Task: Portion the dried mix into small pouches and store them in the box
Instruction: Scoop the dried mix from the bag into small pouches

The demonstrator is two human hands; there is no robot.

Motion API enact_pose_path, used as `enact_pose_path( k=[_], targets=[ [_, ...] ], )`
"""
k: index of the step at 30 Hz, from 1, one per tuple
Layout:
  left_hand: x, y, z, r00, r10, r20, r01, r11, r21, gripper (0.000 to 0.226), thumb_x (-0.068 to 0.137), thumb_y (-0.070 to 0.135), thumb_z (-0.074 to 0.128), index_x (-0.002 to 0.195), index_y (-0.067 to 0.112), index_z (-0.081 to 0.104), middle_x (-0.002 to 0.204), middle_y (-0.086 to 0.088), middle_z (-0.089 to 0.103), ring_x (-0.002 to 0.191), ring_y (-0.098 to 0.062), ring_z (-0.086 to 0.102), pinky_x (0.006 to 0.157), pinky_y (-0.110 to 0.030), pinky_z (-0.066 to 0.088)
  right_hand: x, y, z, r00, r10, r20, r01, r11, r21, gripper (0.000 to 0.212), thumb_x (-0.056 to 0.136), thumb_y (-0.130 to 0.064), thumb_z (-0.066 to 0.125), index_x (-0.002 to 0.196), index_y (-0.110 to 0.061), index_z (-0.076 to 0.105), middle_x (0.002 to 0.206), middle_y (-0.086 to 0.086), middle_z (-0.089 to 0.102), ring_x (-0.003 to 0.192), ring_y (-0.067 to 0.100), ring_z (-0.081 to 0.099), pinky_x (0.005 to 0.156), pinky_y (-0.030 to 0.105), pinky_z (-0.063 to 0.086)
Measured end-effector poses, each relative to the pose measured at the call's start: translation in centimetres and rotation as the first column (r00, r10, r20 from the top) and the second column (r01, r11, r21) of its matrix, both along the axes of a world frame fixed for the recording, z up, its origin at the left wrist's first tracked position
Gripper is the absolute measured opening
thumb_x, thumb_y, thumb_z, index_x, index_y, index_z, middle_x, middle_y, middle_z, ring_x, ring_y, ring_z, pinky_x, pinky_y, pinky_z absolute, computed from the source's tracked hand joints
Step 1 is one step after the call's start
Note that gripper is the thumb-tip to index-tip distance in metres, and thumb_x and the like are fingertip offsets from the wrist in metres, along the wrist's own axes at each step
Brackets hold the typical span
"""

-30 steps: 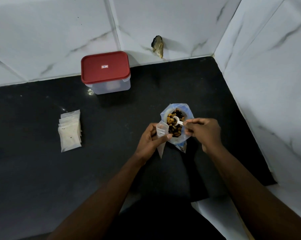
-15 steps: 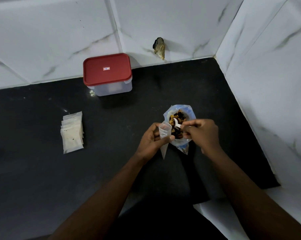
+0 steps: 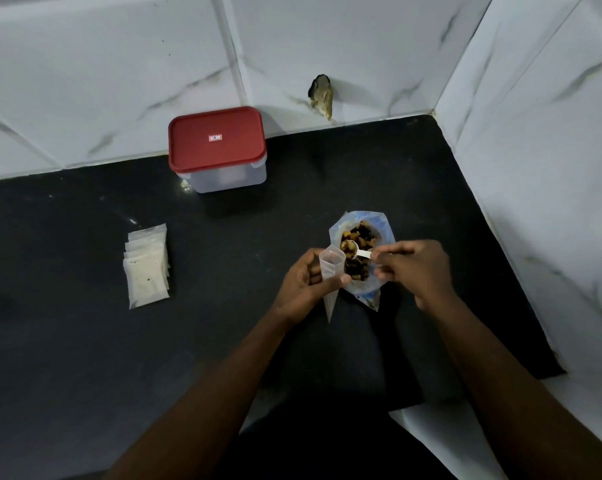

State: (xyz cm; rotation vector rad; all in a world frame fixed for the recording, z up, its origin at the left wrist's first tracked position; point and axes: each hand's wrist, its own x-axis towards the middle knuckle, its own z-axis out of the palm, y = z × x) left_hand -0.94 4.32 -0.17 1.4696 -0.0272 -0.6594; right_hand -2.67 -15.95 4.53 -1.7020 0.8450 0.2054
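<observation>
**Fig.** Head view, looking down on a black counter [image 3: 85, 341] set in a corner of white marbled wall tiles [image 3: 85, 81]. We label the items as follows.

(a) L hand [image 3: 306, 282]: we see it grip a small clear pouch [image 3: 331, 271], fingers curled round the back, thumb pressed across the front. The pouch is upright, w/ its mouth held open at the top, and tapers to a point below the hand. It sits just left of the bag; we can't tell if the two touch, nor if anything is inside the pouch.

(b) R hand [image 3: 414, 268]: thumb + forefinger pinch the handle of a small white spoon [image 3: 358, 252]; the other fingers are curled in. The spoon bowl lies over the dried mix [image 3: 360, 268], approx. at the centre of the bag mouth. What it carries is too small for us to read.

(c) Bag [image 3: 382, 230]: bluish clear plastic, standing open on the counter btwn the two hands, w/ the mix (dark + yellow-orange pieces) inside.

(d) Box [image 3: 223, 180]: translucent, red lid [image 3: 216, 138] on, at the back against the wall, well apart from both hands.

(e) Stack of flat pouches [image 3: 147, 268]: fanned pile at the left of the counter, whitish w/ a few dark specks, well apart from box and bag.

(f) Small dark-and-yellowish object [image 3: 322, 95] on the back wall, right of the box; we can't identify it.
</observation>
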Motion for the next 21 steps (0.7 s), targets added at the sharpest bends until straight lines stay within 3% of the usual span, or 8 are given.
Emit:
enact_pose_path(
  k=[2, 7, 10, 17, 21],
  targets=[
    [-0.1, -0.2, 0.0, 1.0, 0.0, 0.004, 0.0, 1.0, 0.003, 0.044, 0.091, 0.004, 0.073, 0.131, 0.005, 0.056, 0.112, 0.0, 0.075, 0.109, -0.014, 0.072, 0.086, -0.025, 0.058, 0.3, 0.7, 0.1, 1.0, 0.014, 0.025, -0.013, 0.999, -0.039, 0.013, 0.086, -0.009, 0.077, 0.096, -0.017, 0.075, 0.089, 0.001, 0.075, 0.071, 0.006, 0.075, 0.062, 0.02, 0.059],
    [-0.1, 0.3, -0.1, 1.0, 0.001, 0.022, -0.001, 1.0, 0.006, 0.047, 0.086, 0.01, 0.078, 0.128, 0.008, 0.058, 0.114, -0.001, 0.075, 0.11, -0.018, 0.072, 0.09, -0.03, 0.059, 0.5, 0.9, -0.2, 0.985, -0.156, -0.067, 0.168, 0.95, 0.264, 0.013, 0.086, -0.005, 0.076, 0.098, -0.008, 0.076, 0.093, 0.01, 0.077, 0.075, 0.015, 0.077, 0.067, 0.024, 0.061],
    [-0.1, 0.6, 0.1, 0.999, -0.003, 0.034, 0.003, 1.0, 0.003, 0.051, 0.081, 0.015, 0.081, 0.127, 0.01, 0.059, 0.114, 0.003, 0.075, 0.111, -0.017, 0.072, 0.091, -0.031, 0.059, -0.2, -0.1, -0.3, 0.97, -0.224, -0.094, 0.243, 0.899, 0.365, 0.013, 0.088, -0.006, 0.073, 0.101, -0.004, 0.076, 0.096, 0.012, 0.078, 0.078, 0.015, 0.077, 0.065, 0.023, 0.06],
    [0.2, 1.2, -0.3, 0.994, -0.03, 0.102, 0.02, 0.995, 0.101, 0.049, 0.084, 0.013, 0.083, 0.126, 0.02, 0.061, 0.121, 0.009, 0.072, 0.114, -0.008, 0.069, 0.095, -0.034, 0.058, -0.8, -1.5, -0.3, 0.969, -0.24, -0.061, 0.243, 0.877, 0.415, 0.017, 0.088, -0.008, 0.073, 0.105, -0.006, 0.075, 0.099, 0.011, 0.078, 0.084, 0.015, 0.075, 0.068, 0.025, 0.059],
    [0.7, 1.7, -0.4, 0.974, 0.003, 0.227, -0.049, 0.98, 0.195, 0.061, 0.079, 0.023, 0.089, 0.133, 0.024, 0.061, 0.141, 0.011, 0.062, 0.125, -0.003, 0.062, 0.103, -0.034, 0.056, -0.7, -1.6, -0.1, 0.979, -0.205, -0.023, 0.193, 0.871, 0.452, 0.017, 0.088, -0.007, 0.073, 0.105, -0.005, 0.076, 0.101, 0.011, 0.078, 0.087, 0.016, 0.075, 0.069, 0.024, 0.059]
  ],
)
